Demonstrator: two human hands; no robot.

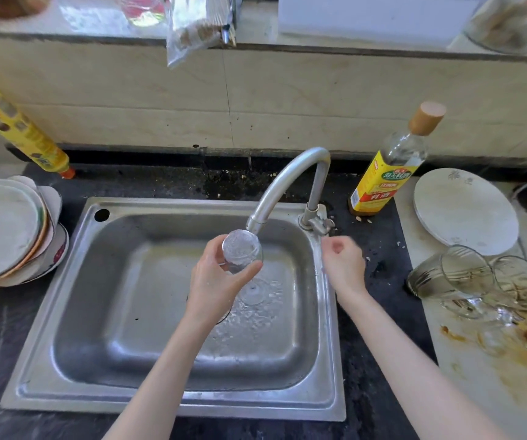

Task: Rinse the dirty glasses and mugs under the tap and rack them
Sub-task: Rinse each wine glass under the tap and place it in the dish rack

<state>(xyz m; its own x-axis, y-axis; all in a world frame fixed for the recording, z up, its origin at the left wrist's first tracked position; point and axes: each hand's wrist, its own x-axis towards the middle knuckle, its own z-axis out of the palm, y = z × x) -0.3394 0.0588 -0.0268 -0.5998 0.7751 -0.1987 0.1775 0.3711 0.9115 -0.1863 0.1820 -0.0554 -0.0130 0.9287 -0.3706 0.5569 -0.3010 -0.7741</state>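
Rinsing a stemmed glass under the running tap

Holding a stemmed glass point(242, 253) in the left hand point(216, 281), fingers and thumb curled round the bowl, mouth turned up right at the tap point(287, 182) spout. Filling with bubbling water, stem and foot pointing down over the steel sink point(74, 281), water spilling on toward the drain beneath the hand. Hovering just right of the glass, right hand point(344, 262) loosely curled, gripping nothing, close below the tap handle at the sink's right rim. Lying well to the right of that hand on a stained white board point(478, 376): several dirty glasses point(468, 277) tipped on their sides, touching one another, brown smears around them. Beyond them, a round white plate point(465, 211). Standing past the right hand, beside the tap base on the dark tabletop point(17, 344), a yellow-labelled bottle point(386, 176) with a wooden cap. Stacked far left of the left hand, a pile of plates point(8, 230), with a yellow spray can point(17, 128) leaning behind.
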